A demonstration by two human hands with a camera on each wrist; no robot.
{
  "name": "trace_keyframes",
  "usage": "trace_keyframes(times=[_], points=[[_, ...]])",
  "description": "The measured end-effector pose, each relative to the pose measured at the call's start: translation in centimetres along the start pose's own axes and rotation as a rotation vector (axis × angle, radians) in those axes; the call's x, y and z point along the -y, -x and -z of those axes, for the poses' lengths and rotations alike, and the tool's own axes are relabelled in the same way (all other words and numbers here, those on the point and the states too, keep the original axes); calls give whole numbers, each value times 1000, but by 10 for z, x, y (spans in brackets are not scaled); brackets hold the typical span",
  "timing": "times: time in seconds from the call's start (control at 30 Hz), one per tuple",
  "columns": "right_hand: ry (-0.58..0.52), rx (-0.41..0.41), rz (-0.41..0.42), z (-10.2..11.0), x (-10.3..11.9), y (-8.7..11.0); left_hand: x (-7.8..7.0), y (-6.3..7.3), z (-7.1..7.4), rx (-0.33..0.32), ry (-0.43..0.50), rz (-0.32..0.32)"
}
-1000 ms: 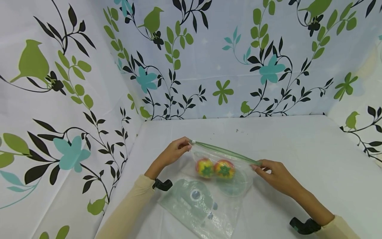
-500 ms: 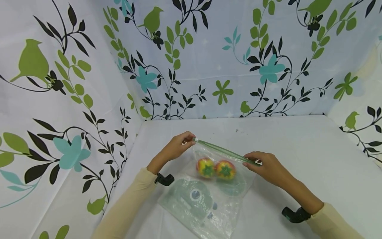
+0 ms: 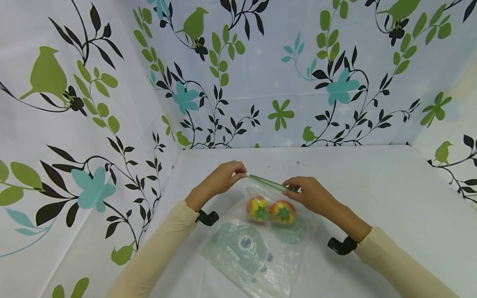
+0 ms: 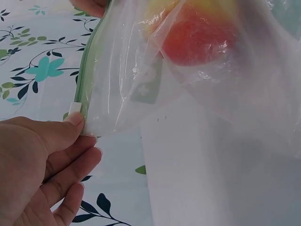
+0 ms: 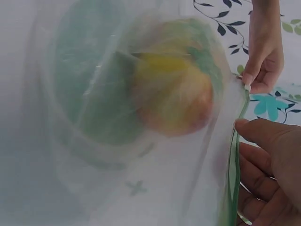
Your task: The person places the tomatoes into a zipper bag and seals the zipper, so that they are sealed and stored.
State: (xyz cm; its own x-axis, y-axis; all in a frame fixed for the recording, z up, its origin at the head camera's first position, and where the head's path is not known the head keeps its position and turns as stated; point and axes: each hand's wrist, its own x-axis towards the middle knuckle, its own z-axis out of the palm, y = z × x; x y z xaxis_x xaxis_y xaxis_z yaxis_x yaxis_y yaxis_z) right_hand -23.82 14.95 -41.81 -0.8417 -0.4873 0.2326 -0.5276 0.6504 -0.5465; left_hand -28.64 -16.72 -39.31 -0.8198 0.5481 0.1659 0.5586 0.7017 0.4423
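Observation:
A clear zip bag [image 3: 232, 269] with a pale printed figure is held up by its green zip strip [image 3: 266, 182], its lower part spread over the table. Inside, near the top, two round red-and-yellow fruits [image 3: 258, 208] show green star-shaped tops. My left hand [image 3: 220, 180] pinches the strip's left corner, where a white slider [image 4: 75, 108] sits by the thumb tip. Partway along the strip, my right hand [image 3: 313, 196] grips it between thumb and fingers. In the right wrist view, the right thumb [image 5: 261, 132] lies on the zip a short way from the left hand.
Under the bag is a white table [image 3: 391, 194]. Patterned cloth [image 3: 275, 74] with birds and leaves hangs behind it and on both sides. A black wrist camera [image 3: 343, 245] is strapped to each wrist.
My right hand has slid left along the zip strip from its right end, closer to my left hand. The left hand has shifted slightly up and right, still at the corner.

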Motion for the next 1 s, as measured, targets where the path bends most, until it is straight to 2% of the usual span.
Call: trace_keyframes(times=[0.47, 0.77, 1.0], points=[[45, 32, 75, -15, 40, -60, -2, -3, 3, 19, -112, 6], [63, 40, 63, -30, 52, -86, -7, -3, 6, 11, -181, -44], [95, 16, 84, -37, 63, -93, -5, -1, 7, 0, -169, -71]])
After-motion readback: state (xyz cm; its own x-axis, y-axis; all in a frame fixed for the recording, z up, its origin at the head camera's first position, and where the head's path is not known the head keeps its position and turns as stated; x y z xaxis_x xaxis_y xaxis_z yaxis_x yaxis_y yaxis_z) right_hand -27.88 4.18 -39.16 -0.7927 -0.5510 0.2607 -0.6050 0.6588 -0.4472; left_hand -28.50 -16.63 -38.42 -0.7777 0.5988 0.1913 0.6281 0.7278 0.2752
